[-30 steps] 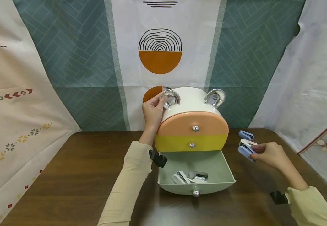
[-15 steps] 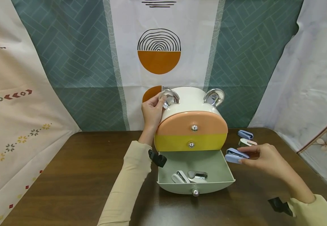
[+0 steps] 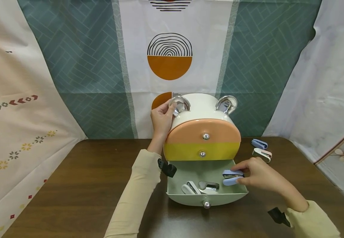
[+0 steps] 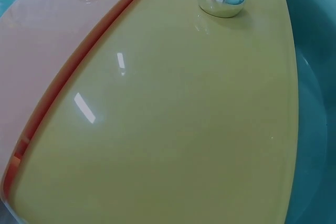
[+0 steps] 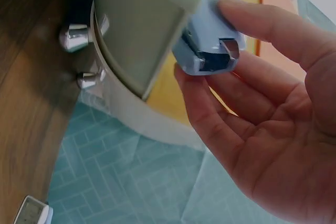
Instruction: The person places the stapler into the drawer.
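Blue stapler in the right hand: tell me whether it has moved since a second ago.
Yes. The blue stapler has gone left, from beside the two staplers on the table to over the open green drawer, pinched by the right hand.

The left hand [image 3: 161,118] is raised above the desk's far edge, arm extended forward, fingers curled in a grip. The right hand [image 3: 259,177] reaches in from the right edge, thumb and fingers [image 5: 262,22] pinching.
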